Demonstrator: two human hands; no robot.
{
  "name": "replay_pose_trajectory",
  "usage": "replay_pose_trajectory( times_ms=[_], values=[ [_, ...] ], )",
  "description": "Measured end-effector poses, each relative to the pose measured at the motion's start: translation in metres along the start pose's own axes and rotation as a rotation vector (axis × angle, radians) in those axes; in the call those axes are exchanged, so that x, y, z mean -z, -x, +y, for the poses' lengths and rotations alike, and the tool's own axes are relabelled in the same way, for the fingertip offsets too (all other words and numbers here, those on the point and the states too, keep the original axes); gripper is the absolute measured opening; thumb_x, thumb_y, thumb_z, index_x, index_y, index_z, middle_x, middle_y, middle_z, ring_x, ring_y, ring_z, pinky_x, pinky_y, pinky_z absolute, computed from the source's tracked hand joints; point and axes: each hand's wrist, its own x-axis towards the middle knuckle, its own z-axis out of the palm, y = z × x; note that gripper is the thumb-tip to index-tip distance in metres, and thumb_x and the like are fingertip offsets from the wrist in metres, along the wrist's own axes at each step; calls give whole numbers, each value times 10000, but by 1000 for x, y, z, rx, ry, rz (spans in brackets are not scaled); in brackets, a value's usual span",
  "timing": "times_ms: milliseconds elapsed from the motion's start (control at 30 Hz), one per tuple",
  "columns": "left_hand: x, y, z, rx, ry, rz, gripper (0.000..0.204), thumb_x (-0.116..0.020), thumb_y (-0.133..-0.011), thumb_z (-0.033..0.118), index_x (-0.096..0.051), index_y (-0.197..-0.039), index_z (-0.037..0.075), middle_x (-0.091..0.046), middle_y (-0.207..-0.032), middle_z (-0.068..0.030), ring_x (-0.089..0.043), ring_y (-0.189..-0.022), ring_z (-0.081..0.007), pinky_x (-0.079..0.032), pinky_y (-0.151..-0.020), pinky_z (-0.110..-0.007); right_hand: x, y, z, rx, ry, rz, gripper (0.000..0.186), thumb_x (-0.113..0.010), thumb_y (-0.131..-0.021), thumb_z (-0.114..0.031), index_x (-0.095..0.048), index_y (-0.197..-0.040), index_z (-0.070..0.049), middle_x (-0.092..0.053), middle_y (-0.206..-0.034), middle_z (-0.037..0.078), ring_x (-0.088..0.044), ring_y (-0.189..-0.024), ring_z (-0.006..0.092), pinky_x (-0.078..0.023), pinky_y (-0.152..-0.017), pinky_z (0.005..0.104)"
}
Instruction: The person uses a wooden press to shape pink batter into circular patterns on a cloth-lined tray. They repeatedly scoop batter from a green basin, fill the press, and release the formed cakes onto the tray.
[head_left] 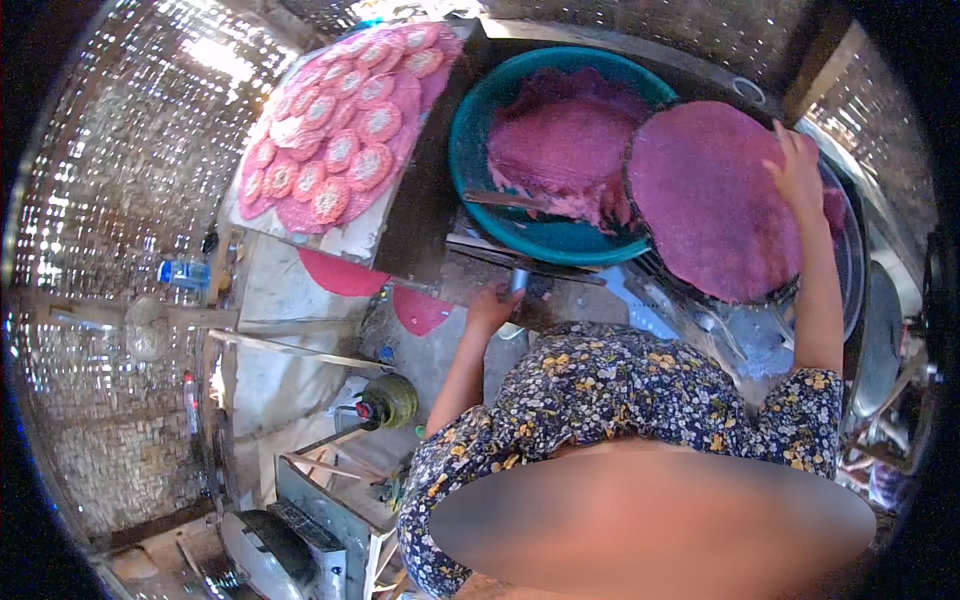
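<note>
Left hand at a grey handle, right hand on a pink disc

At far left stands a woven wall (pixel 100 200), with a blue-capped bottle (pixel 185 275) against it and a dark pan (pixel 270 545) low in the corner. Next comes a board (pixel 362 238), its top covered with pink sheets and overlapping pink rounds (pixel 340 150) with white centres. Red pieces (pixel 342 275) show just below its near edge, and further down stands a green jug (pixel 388 402) with a red top.

The left hand (pixel 490 308) is curled beside a short grey handle (pixel 519 280), touching it or nearly so; I cannot tell whether it grips.

Beyond the hand sits a teal basin (pixel 462 140) holding a pink mass (pixel 560 140), with a flat stick (pixel 505 199) across its left part. The floral garment (pixel 620 380) fills the space in front.

The pink disc (pixel 710 200) overlaps the basin's right side. The right hand (pixel 798 175) lies at the disc's upper right edge, fingers stretched and spread rather than clenched. Behind it, at right, shows a dark round tray (pixel 855 255).
</note>
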Motion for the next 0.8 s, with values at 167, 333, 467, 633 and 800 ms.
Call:
replay_pose_trajectory(
  times_ms=[167, 333, 467, 633, 800],
  values=[
    [-35, -19, 1, -56, -153, 264, 538, -647, -697, 473, -577, -919, -12, -616, -844, -209, -598, -777, -376, -476, -689, -432, 85, 83, -145, 332, -814, -359, 318, -586, -784, -250, -593, -1037, -57, -586, -938, 145, -573, -872, 288, -452, -782, 375],
    [-59, -32, -20, 22, -171, 298, 489, -638, -711, 452, -590, -892, 0, -610, -853, -214, -591, -747, -397, -468, -654, -467, 5, 146, -194, 544, -860, -485, 387, -585, -787, -307, -570, -1050, -24, -566, -1019, 142, -525, -984, 309, -420, -851, 391],
    [-31, 5, -3, -73, 22, 172, 433, -645, -728, 358, -558, -928, -16, -600, -873, -236, -578, -787, -406, -456, -671, -445, -50, 166, -189, 486, -546, -214, 397, -588, -782, -296, -559, -1037, 8, -580, -962, 177, -549, -950, 335, -435, -833, 420],
    [-31, 34, -34, 37, 406, 127, 370, -625, -771, 263, -525, -980, -26, -612, -865, -183, -586, -793, -311, -445, -709, -383, -93, 156, -188, 294, -340, -837, 209, -547, -749, -189, -618, -852, -22, -591, -987, 164, -587, -888, 313, -446, -780, 460],
    [-16, 60, 1, -28, 634, 224, 341, -593, -807, 203, -508, -1053, -17, -582, -979, -111, -545, -868, -197, -431, -764, -322, -116, 159, -198, 335, -273, -822, 179, -589, -658, -165, -679, -782, -72, -635, -851, 168, -614, -810, 338, -440, -772, 504]
  ],
)
